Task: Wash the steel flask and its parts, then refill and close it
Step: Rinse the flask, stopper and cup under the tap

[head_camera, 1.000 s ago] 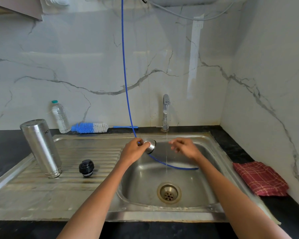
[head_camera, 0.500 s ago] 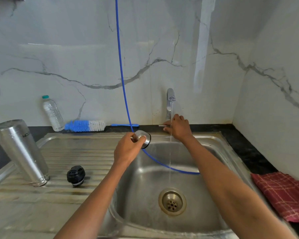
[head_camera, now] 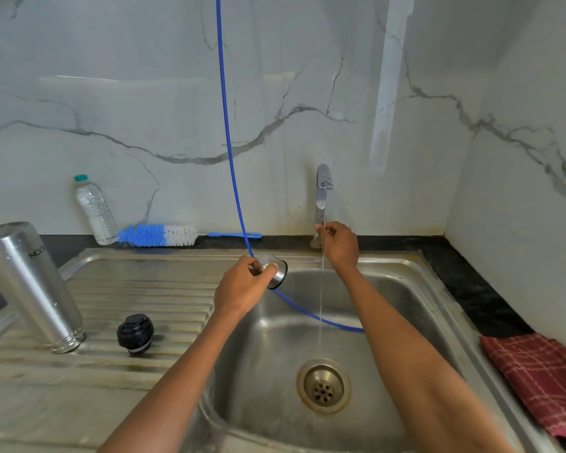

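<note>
- The steel flask (head_camera: 30, 286), at the left of the frame, is cut by the left edge; its printed lettering is too slanted to read.
- The red checked cloth (head_camera: 539, 380), lower right, runs off the right edge.
- The blue hose (head_camera: 224, 125) leaves through the top edge; its lower end is hidden behind the right forearm.
- The left hand (head_camera: 242, 289) covers much of the steel cap (head_camera: 276, 273).
- The right hand (head_camera: 340, 245) hides the tap (head_camera: 322, 188) base, so the grip is unclear.
</note>
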A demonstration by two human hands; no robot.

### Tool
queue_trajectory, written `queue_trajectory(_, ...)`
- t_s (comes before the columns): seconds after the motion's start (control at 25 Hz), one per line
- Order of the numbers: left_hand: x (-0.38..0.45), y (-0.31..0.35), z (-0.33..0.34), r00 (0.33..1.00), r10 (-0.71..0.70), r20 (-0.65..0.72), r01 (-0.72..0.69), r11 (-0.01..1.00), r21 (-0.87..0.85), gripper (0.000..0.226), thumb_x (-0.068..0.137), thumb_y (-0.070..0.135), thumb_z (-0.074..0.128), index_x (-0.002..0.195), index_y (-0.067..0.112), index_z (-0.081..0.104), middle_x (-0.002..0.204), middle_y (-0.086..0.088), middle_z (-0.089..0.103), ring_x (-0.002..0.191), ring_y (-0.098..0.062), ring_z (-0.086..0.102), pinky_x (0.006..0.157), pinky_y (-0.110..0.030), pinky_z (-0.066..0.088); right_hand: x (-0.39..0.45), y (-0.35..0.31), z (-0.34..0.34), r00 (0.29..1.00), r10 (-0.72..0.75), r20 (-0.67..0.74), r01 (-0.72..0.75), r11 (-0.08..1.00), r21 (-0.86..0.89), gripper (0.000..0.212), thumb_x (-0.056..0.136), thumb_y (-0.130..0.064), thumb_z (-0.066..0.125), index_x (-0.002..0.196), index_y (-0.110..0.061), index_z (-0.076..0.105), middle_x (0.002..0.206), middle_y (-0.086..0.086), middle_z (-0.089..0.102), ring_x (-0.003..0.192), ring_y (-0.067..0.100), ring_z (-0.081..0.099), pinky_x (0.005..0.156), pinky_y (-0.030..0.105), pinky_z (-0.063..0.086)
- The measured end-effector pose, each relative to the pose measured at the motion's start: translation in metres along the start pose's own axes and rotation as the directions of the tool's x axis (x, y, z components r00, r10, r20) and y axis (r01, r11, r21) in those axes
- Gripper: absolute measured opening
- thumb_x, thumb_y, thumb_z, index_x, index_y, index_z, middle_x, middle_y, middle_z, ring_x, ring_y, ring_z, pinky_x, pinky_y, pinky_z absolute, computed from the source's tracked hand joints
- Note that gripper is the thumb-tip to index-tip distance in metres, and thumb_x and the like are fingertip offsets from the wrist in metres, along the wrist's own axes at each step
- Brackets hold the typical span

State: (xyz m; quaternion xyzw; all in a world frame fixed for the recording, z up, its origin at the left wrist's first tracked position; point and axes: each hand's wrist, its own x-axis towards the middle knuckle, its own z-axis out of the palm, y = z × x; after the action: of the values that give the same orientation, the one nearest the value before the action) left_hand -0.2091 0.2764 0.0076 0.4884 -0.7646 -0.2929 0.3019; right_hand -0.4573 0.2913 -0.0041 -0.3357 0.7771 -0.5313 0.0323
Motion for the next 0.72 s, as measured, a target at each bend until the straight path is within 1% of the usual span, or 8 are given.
queue_trajectory(0.08, -0.002, -0.001, -0.006, 1.000, -0.008, 0.007, 0.008, 1.000, -0.001, 0.028, 0.085, 0.056, 0.062, 0.093, 0.029, 0.059, 0.089, 0.010, 0.065, 0.085, -0.015, 0.063, 0.074, -0.034, 0.050, -0.004, -0.005, 0.001, 0.994, 0.102, 0.038, -0.106, 0.985, 0.133, 0.027, 0.095, -0.047, 0.065, 0.102, -0.023, 0.074, 0.087, -0.008, 0.073, 0.089, 0.019, 0.069, 0.076, 0.033, 0.052)
queue_trajectory(0.2, -0.003, 0.000, -0.017, 1.000, 0.003, 0.010, -0.003, 1.000, 0.019, 0.030, 0.085, 0.058, 0.061, 0.095, 0.029, 0.060, 0.089, 0.009, 0.065, 0.086, -0.017, 0.063, 0.073, -0.034, 0.049, -0.017, -0.003, -0.004, 0.994, 0.106, 0.036, -0.111, 0.981, 0.158, 0.027, 0.096, -0.040, 0.065, 0.118, -0.023, 0.068, 0.110, 0.002, 0.072, 0.099, 0.022, 0.067, 0.088, 0.038, 0.055)
queue_trajectory(0.28, -0.003, 0.001, -0.030, 1.000, 0.006, 0.012, -0.007, 0.999, 0.047, 0.033, 0.086, 0.058, 0.061, 0.096, 0.027, 0.060, 0.088, 0.010, 0.063, 0.086, -0.018, 0.061, 0.072, -0.034, 0.046, -0.031, 0.008, -0.011, 0.988, 0.151, 0.031, -0.153, 0.985, 0.077, 0.030, 0.097, -0.037, 0.063, 0.124, -0.025, 0.063, 0.120, 0.001, 0.069, 0.110, 0.024, 0.065, 0.094, 0.038, 0.051)
queue_trajectory(0.36, 0.001, -0.002, -0.047, 1.000, -0.005, 0.016, 0.004, 0.996, 0.084, 0.038, 0.086, 0.059, 0.060, 0.094, 0.023, 0.060, 0.087, 0.008, 0.063, 0.084, -0.018, 0.060, 0.070, -0.035, 0.042, -0.046, 0.018, -0.020, 0.963, 0.239, 0.121, -0.220, 0.964, -0.152, 0.025, 0.094, -0.037, 0.060, 0.116, -0.025, 0.066, 0.116, 0.003, 0.068, 0.108, 0.028, 0.064, 0.093, 0.038, 0.049)
queue_trajectory(0.44, 0.006, -0.010, -0.069, 0.999, -0.020, 0.040, 0.013, 0.989, 0.147, 0.042, 0.083, 0.061, 0.059, 0.084, 0.018, 0.058, 0.082, 0.006, 0.064, 0.082, -0.019, 0.062, 0.068, -0.035, 0.044, -0.063, 0.016, -0.024, 0.894, 0.259, 0.365, -0.131, 0.931, -0.341, 0.024, 0.091, -0.041, 0.061, 0.095, -0.017, 0.067, 0.092, 0.008, 0.068, 0.084, 0.028, 0.065, 0.078, 0.035, 0.052)
queue_trajectory(0.56, 0.014, -0.023, -0.106, 0.996, -0.030, 0.089, 0.001, 0.950, 0.313, 0.044, 0.078, 0.062, 0.059, 0.082, 0.019, 0.061, 0.085, 0.001, 0.068, 0.085, -0.023, 0.065, 0.074, -0.035, 0.048, -0.095, -0.016, -0.020, 0.699, 0.184, 0.691, 0.112, 0.926, -0.359, 0.033, 0.098, -0.040, 0.063, 0.101, -0.008, 0.072, 0.079, 0.005, 0.066, 0.058, 0.017, 0.056, 0.057, 0.025, 0.046)
queue_trajectory(0.64, 0.018, -0.030, -0.127, 0.993, -0.028, 0.114, -0.023, 0.905, 0.425, 0.046, 0.079, 0.064, 0.060, 0.092, 0.020, 0.064, 0.090, 0.000, 0.068, 0.088, -0.024, 0.065, 0.070, -0.035, 0.046, -0.113, -0.040, -0.007, 0.644, 0.092, 0.760, 0.212, 0.932, -0.293, 0.028, 0.098, -0.038, 0.063, 0.100, -0.012, 0.073, 0.076, 0.001, 0.066, 0.053, 0.014, 0.055, 0.051, 0.021, 0.045)
queue_trajectory(0.72, 0.021, -0.040, -0.144, 0.991, -0.034, 0.130, -0.038, 0.858, 0.513, 0.043, 0.080, 0.064, 0.061, 0.095, 0.024, 0.063, 0.097, 0.002, 0.068, 0.089, -0.021, 0.062, 0.066, -0.032, 0.042, -0.132, -0.061, 0.011, 0.636, 0.004, 0.772, 0.271, 0.935, -0.228, 0.019, 0.096, -0.040, 0.065, 0.091, -0.023, 0.071, 0.076, -0.003, 0.068, 0.059, 0.013, 0.059, 0.061, 0.026, 0.050)
